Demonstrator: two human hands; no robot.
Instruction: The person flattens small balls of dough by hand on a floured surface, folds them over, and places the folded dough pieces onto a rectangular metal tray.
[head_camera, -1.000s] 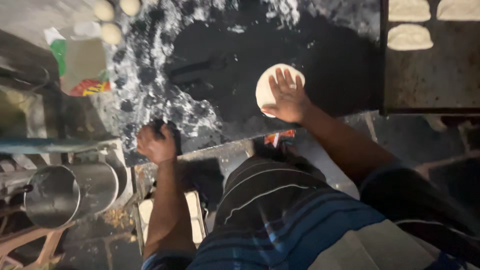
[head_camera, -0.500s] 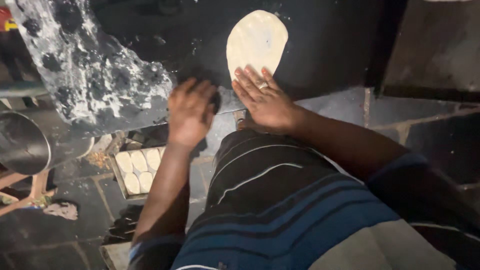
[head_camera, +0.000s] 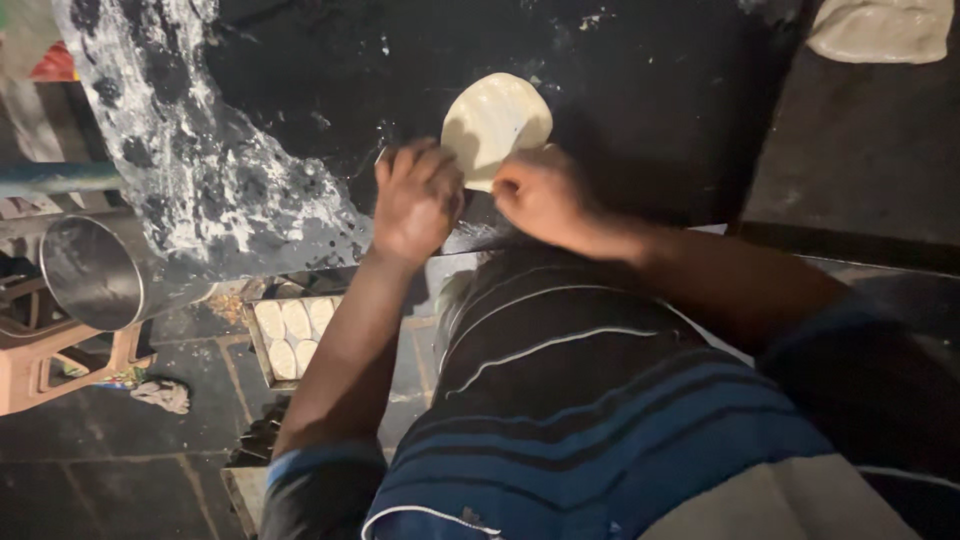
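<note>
- My left hand (head_camera: 418, 200) sits knuckles up at the near edge of the black worktop (head_camera: 650, 120), fingers curled narrow, their tips at the lower left rim of the flat dough disc (head_camera: 497, 125). Whether they pinch the rim or only press it, I cannot tell.
- My right hand (head_camera: 540, 195) is just beside the left, also at the near edge, fingers folded under in a loose fist against the disc's lower right rim (grip hidden by the knuckles).
- Dough disc: pale, round, thin, lying flat on the worktop a little in from the near edge, both hands touching its near side, far side bare.
- White flour patch (head_camera: 200, 170) spreads over the left part of the worktop, running down to its near left edge, well clear of the disc.
- Right of the worktop, a separate dark tray (head_camera: 860, 150); one pale flattened dough piece (head_camera: 880, 28) lies at its far edge, partly cut off by the frame.
- Below the worktop's near edge, on the floor side: a small tray (head_camera: 262, 355) holding several pale dough rounds (head_camera: 292, 325) in rows.
- Left of that, a shiny steel pot (head_camera: 95, 270) tipped toward me, beside a light-coloured stool (head_camera: 60, 365).
- A crumpled rag (head_camera: 160, 393) on the dark tiled floor near the stool.
- My striped shirt (head_camera: 600, 420) fills the lower frame.
</note>
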